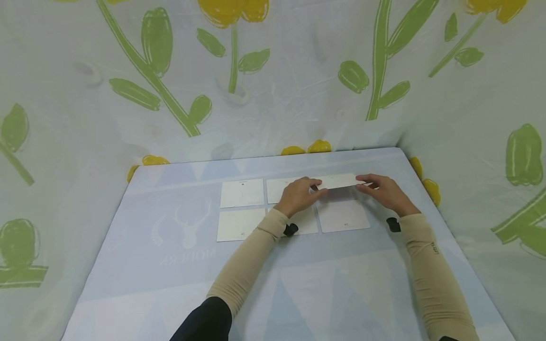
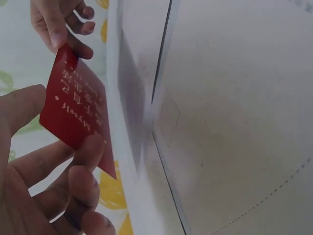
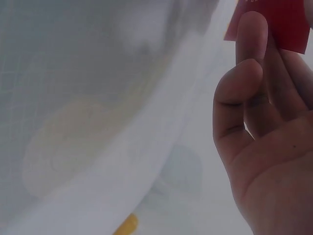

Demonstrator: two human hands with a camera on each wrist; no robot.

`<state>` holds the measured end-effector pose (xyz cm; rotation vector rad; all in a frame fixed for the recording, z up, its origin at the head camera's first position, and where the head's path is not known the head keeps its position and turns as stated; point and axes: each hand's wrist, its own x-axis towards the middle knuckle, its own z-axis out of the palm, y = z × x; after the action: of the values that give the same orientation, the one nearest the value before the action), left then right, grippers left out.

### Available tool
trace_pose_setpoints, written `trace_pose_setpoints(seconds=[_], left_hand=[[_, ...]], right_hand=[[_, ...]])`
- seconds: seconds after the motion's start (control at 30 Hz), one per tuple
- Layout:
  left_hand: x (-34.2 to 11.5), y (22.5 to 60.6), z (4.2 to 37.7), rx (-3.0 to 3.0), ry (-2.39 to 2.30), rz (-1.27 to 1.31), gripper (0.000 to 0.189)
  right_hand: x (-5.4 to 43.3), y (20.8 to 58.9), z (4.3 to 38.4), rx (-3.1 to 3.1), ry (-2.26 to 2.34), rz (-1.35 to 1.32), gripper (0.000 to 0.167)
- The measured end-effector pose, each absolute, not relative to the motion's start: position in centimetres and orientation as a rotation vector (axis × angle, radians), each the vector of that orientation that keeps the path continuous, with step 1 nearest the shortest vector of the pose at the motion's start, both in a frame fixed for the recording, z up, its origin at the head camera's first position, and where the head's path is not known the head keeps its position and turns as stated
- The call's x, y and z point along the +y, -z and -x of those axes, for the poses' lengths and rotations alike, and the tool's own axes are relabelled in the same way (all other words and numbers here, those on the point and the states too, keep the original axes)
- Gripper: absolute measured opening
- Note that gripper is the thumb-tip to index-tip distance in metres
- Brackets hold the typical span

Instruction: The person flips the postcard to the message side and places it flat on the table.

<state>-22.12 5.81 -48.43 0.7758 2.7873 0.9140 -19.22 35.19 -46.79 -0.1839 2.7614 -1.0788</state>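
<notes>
A card (image 1: 337, 181), pale on its upper side, is held up a little above the far right of the laid-out cards. Its other side is red with pale lettering in the left wrist view, where the word "Myself" can be read on the red card (image 2: 71, 110). My left hand (image 1: 297, 195) pinches its left end between thumb and fingers. At the opposite end, my right hand (image 1: 386, 193) pinches it the same way. Only a red corner of the card (image 3: 288, 29) shows above my right hand (image 3: 269, 132) in the right wrist view.
Several pale cards lie flat in two rows, among them an upper left card (image 1: 242, 193), a lower left card (image 1: 239, 225) and a lower right card (image 1: 343, 218). They rest on a pale blue patterned tabletop (image 1: 141, 284). Flower-printed fabric (image 1: 294, 94) surrounds the table.
</notes>
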Motion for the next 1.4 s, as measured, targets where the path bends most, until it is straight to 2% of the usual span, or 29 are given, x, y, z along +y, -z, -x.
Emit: trace_pose_setpoints(seconds=[0.27,0.9,1.4], left_hand=[[5.6,48.5,22.0,2.765,-0.838,-0.821,0.044],[6.3,49.2,22.3,2.837,-0.647,-0.864,0.033],[7.1,48.9,22.4,2.9,-0.484,-0.843,0.032]], right_hand=[[34.9,47.1,19.1,2.764,1.03,0.207,0.052],[34.0,47.6,19.3,2.747,0.903,0.135,0.052],[33.6,47.6,20.0,2.734,0.858,0.107,0.051]])
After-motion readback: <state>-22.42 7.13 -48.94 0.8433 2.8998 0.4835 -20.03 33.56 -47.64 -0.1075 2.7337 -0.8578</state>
